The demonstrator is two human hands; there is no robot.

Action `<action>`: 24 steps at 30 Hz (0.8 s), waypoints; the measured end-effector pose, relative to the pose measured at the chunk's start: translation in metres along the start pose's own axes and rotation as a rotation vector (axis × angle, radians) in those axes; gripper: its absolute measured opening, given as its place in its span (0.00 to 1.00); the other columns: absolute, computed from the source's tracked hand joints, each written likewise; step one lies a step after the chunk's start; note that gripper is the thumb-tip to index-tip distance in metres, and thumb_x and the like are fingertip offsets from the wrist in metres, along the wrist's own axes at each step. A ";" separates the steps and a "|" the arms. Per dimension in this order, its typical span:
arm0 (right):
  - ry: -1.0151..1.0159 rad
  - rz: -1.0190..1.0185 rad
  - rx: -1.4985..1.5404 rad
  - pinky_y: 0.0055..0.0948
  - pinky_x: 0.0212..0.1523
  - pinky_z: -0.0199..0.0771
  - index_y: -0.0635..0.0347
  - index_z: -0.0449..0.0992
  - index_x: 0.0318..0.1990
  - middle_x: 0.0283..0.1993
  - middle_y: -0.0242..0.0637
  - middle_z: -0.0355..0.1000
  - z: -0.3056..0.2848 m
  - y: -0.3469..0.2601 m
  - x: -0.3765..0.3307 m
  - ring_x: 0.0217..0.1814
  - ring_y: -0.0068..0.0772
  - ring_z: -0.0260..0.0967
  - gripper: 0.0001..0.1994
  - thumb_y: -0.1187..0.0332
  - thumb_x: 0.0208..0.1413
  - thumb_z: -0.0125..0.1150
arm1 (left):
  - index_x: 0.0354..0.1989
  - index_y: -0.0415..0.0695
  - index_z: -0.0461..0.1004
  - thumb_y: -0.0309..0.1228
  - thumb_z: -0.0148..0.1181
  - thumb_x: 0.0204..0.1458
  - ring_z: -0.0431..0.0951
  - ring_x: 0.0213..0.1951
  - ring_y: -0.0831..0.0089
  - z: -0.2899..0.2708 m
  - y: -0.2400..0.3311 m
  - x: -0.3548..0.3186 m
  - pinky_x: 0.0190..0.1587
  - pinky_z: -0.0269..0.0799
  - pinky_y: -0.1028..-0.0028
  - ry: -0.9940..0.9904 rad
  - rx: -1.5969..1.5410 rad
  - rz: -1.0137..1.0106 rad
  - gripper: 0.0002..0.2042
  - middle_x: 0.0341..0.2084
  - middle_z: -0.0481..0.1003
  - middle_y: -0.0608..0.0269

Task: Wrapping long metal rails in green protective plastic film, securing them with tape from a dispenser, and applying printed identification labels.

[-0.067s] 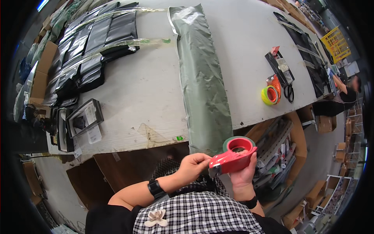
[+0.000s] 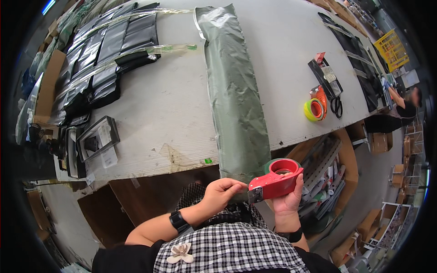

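Head view shows the right hand (image 2: pixel 287 196) with fingers wrapped tight around the handle of a red tape dispenser (image 2: pixel 275 183), held just below the tabletop (image 2: pixel 168 113) edge. Left hand (image 2: pixel 221 192) has its fingers pinched together at the dispenser's front end, by the lower end of a long green plastic bag (image 2: pixel 234 91) that overhangs the edge. That dispenser looks light and rigid, best gripped by the handle, away from the cutting edge. Farther off lie a yellow tape roll (image 2: pixel 313 109) and scissors (image 2: pixel 336 105)
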State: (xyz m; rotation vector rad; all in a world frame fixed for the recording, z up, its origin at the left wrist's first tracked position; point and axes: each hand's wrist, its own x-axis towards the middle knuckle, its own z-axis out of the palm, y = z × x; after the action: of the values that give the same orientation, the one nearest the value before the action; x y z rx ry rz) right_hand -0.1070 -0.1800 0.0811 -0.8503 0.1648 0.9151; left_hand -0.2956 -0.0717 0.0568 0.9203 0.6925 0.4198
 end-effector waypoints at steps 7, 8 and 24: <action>0.262 -0.135 -0.150 0.47 0.55 0.76 0.55 0.75 0.46 0.47 0.39 0.77 -0.053 -0.050 0.066 0.50 0.42 0.75 0.25 0.40 0.58 0.60 | 0.38 0.38 0.81 0.29 0.56 0.64 0.75 0.30 0.81 -0.061 -0.042 -0.007 0.35 0.72 0.79 0.421 0.138 -0.058 0.09 0.28 0.79 0.68; 0.303 -0.117 -0.152 0.46 0.54 0.76 0.55 0.76 0.45 0.46 0.37 0.77 -0.075 -0.039 0.079 0.49 0.41 0.75 0.26 0.40 0.58 0.60 | 0.40 0.37 0.80 0.30 0.55 0.65 0.75 0.30 0.81 -0.059 -0.052 0.007 0.36 0.73 0.78 0.387 0.260 -0.133 0.10 0.28 0.79 0.67; 0.265 0.359 0.060 0.50 0.61 0.70 0.61 0.70 0.59 0.54 0.43 0.77 -0.142 0.079 0.121 0.56 0.46 0.73 0.27 0.46 0.67 0.49 | 0.61 0.60 0.70 0.34 0.69 0.41 0.69 0.61 0.57 -0.021 0.089 0.062 0.63 0.63 0.55 -0.236 1.824 0.692 0.33 0.58 0.70 0.60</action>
State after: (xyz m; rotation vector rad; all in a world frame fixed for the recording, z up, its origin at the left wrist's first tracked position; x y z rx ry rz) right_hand -0.0611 -0.1792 -0.1157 -0.9000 0.5864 1.1221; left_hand -0.2704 0.0266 0.1000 2.9231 0.3686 0.1633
